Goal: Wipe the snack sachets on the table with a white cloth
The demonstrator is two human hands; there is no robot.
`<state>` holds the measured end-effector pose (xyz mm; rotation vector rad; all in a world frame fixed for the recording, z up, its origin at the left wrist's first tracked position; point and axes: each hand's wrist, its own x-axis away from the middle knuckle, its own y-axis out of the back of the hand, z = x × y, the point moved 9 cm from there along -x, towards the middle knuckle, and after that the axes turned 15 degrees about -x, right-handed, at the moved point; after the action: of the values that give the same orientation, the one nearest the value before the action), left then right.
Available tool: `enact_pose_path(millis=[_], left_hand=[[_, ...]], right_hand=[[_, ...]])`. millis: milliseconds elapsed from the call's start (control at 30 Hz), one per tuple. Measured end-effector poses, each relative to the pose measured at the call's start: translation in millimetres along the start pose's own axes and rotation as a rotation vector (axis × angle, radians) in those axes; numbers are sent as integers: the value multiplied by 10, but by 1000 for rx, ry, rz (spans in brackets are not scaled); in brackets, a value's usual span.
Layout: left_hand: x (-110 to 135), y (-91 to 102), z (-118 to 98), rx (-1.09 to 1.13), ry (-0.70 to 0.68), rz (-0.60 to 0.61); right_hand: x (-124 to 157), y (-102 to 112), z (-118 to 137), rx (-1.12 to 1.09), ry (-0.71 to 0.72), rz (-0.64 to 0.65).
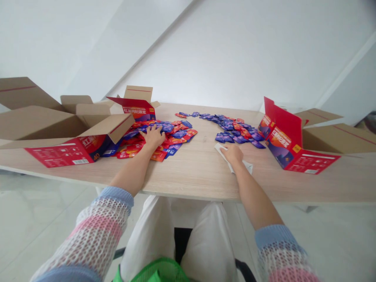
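My left hand (154, 137) lies fingers spread on a heap of red and purple sachets (173, 133) at the left of the wooden table (194, 168). My right hand (233, 153) rests on a white cloth or paper (248, 166) near the table's middle, fingers bent over it. Just beyond it lies a second spread of purple and red sachets (235, 127).
An open red printed box (283, 143) stands at the right, another red box (139, 107) behind the left heap, and a flattened red one (67, 152) at the front left. Brown cartons (38, 121) flank the left, more cartons (337, 137) the right. White floor lies below.
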<state>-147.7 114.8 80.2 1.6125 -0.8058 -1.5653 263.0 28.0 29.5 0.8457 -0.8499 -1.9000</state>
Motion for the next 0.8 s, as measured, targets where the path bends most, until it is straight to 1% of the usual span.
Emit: enact_pose_path(millis=[133,233,367,467,567,633,700,733,800], left_hand=[[38,258,-15,8,54,-191],[58,454,-66,44,25,-301],[109,584,-211,96,-40,-323],[220,621,-406,117,-90,-315],[368,572,-735,108,-222,-295],[454,454,-1031,91,-360,-249],[491,281,-1344,84,-467,-170],[482,195,-1496,90,-485,-127],[413,38,-1795,123,-441,-31]], right_hand=[[-11,-17,-3,0,-6,20],[-19,-24,-2,-8,-6,32],[-21,-14,2,-23,-2,32],[-8,-11,3,-39,-8,37],[23,14,20,-45,-10,19],[49,50,49,-55,-3,-9],[77,116,90,-80,9,-65],[91,153,112,-95,14,-96],[121,245,144,-121,13,-177]])
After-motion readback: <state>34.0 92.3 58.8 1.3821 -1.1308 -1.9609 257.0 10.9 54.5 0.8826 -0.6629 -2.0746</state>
